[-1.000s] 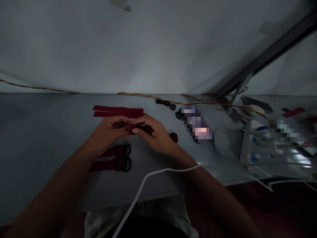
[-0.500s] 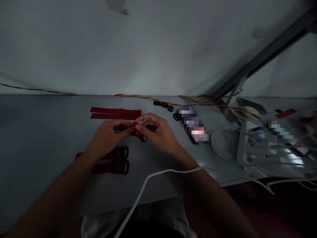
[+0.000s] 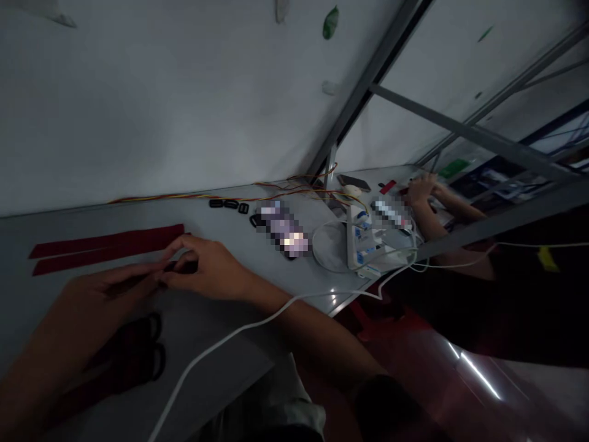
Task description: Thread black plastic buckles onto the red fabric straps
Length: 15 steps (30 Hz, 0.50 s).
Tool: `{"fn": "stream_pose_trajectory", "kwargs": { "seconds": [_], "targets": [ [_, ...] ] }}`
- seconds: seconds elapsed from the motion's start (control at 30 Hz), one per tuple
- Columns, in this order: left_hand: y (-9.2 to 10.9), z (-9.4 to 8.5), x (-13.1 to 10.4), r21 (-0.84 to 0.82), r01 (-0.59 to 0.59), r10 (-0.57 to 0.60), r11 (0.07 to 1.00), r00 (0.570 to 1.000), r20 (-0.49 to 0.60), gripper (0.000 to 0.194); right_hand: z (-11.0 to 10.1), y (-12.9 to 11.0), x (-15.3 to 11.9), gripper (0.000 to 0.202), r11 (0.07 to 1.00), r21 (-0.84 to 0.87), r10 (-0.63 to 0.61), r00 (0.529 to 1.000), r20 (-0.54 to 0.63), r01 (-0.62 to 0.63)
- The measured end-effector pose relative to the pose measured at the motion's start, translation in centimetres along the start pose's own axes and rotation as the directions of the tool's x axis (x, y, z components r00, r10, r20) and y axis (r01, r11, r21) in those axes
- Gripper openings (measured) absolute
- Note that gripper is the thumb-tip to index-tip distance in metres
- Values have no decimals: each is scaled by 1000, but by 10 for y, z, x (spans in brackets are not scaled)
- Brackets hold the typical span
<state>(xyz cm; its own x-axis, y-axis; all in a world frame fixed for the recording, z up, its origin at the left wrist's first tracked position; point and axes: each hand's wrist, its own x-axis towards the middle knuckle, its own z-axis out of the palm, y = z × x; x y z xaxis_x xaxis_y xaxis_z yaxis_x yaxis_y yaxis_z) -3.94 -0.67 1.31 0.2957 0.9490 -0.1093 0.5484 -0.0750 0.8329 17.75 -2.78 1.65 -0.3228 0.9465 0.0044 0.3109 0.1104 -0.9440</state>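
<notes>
My left hand [image 3: 99, 304] and my right hand [image 3: 209, 267] meet over the grey table, fingertips pinched together around a small dark red strap piece, mostly hidden by the fingers. Behind them two flat red straps [image 3: 110, 245] lie side by side. Nearer to me, partly under my left hand, lie two straps with black rings [image 3: 157, 361]. Several small black buckles [image 3: 230, 204] sit near the wall, to the right of the flat straps.
A phone [image 3: 283, 230] lies right of the buckles. Beyond it are a white power strip [image 3: 356, 236] and tangled cables. A white cable [image 3: 239, 334] crosses in front of my right forearm. Another person's hands [image 3: 423, 187] are at the far right.
The view has swung to the right, so my hands and the straps appear farther left. The other person's hands have come into view. My fingers remain together at the red piece.
</notes>
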Motion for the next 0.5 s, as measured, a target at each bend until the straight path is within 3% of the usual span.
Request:
{"fn": "stream_pose_trajectory", "kwargs": {
  "seconds": [0.17, 0.37, 0.5],
  "targets": [
    [-4, 4, -2, -40, 145, -137, 989, 980, 145, 35, 1, -1, 1, 27, 994, -95, -52, 999, 1, 52],
    [-1, 8, -1, -320, 271, -206, 908, 953, 223, 37, -1, 3, 2, 22, 980, -121, -148, 987, 70, 155],
    [7, 8, -2, -340, 253, -205, 906, 964, 172, 38, -1, 6, 2, 21, 975, -167, -132, 988, 77, 144]
  ]
}}
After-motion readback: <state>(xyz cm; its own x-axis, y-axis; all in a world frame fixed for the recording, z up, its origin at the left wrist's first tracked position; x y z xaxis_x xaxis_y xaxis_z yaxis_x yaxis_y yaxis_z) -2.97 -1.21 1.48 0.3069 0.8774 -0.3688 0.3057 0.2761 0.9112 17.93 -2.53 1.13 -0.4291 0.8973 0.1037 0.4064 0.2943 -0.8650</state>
